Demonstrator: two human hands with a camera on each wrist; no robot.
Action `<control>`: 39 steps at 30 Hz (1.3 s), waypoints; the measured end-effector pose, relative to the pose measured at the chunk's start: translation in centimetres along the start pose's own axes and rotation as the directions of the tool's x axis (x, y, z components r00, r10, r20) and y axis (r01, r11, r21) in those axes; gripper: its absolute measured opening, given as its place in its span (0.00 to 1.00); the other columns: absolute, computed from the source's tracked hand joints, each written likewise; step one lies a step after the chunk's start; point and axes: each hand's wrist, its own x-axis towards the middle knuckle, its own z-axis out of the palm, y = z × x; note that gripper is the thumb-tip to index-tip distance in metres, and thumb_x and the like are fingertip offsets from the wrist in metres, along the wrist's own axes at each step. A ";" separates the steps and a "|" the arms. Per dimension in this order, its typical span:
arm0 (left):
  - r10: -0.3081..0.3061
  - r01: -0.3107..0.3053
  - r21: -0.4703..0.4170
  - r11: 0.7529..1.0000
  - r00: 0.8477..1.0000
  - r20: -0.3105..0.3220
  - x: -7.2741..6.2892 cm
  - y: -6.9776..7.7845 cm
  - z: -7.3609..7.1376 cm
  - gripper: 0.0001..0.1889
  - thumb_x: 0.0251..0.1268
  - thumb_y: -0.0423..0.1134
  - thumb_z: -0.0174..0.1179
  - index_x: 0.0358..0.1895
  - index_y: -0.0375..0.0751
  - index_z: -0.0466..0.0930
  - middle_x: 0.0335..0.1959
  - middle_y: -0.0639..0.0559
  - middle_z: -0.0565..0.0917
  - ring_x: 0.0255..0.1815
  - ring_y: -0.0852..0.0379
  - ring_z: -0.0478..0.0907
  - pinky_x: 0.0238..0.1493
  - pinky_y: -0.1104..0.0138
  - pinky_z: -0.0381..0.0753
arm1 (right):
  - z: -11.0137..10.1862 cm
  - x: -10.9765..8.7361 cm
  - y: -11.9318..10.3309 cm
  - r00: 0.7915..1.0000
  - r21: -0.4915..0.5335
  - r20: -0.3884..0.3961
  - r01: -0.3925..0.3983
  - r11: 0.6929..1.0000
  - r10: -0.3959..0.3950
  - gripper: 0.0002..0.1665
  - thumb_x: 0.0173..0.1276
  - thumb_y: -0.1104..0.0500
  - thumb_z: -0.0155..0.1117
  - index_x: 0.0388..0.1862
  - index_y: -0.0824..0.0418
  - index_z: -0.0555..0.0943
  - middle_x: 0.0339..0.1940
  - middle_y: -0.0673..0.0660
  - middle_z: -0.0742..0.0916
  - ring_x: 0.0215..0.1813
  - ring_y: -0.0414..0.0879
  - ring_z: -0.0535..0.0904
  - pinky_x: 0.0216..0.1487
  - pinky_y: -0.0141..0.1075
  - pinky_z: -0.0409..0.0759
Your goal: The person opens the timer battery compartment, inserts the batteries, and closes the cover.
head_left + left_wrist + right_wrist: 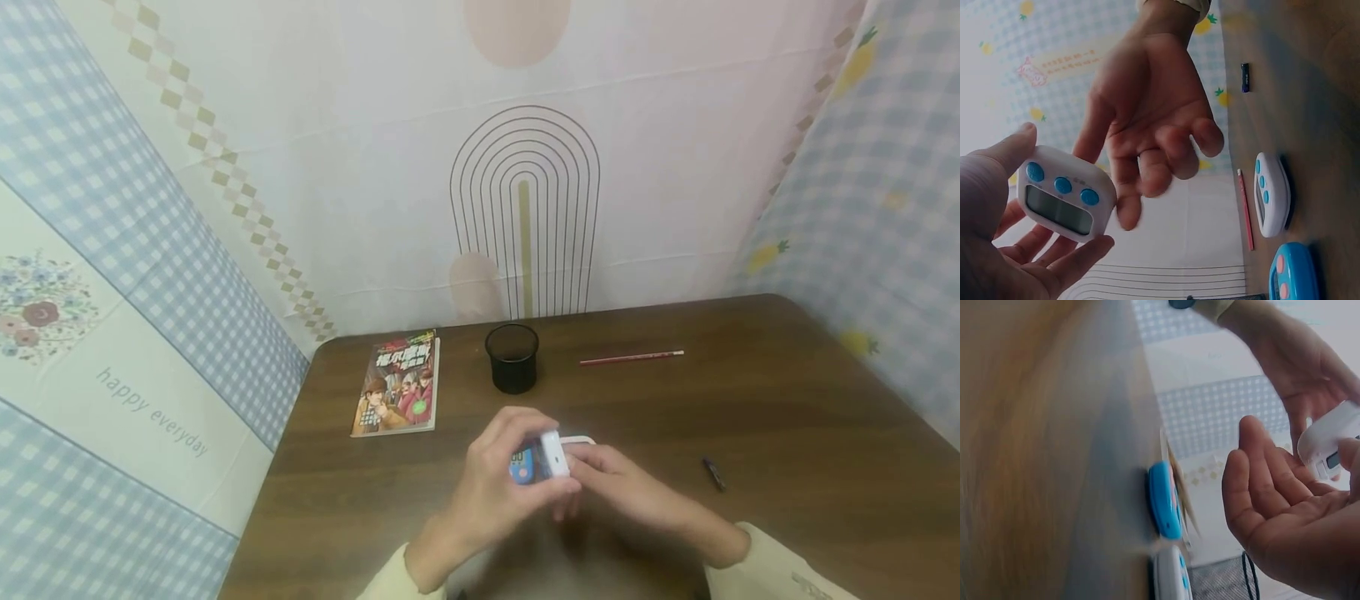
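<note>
The brown bench (637, 408) meets a pale cloth (360, 183) printed with nested arches (525, 208). Checked blue drapes flank it, the left (142, 167) lettered "happy everyday," the right (885, 250) dotted with pineapples.

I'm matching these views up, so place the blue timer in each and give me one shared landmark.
Head: blue timer below centre, partly hidden by the left hand.
Left wrist: bottom edge, right of centre, cut off.
Right wrist: just below centre, fully in frame.
Shared landmark: the white timer gripped by the left hand.
</note>
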 end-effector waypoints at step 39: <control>-0.438 0.452 -0.312 0.836 0.891 0.120 -0.1 0.5 0.1 0.28 0.56 0.25 0.77 0.63 0.40 0.86 0.69 0.51 0.83 0.65 0.50 0.84 0.54 0.67 0.89 | 0.5 -0.3 -1.4 0.958 0.164 -0.266 -0.064 0.984 0.107 0.12 0.84 0.63 0.54 0.60 0.67 0.72 0.31 0.51 0.89 0.32 0.40 0.84 0.43 0.36 0.86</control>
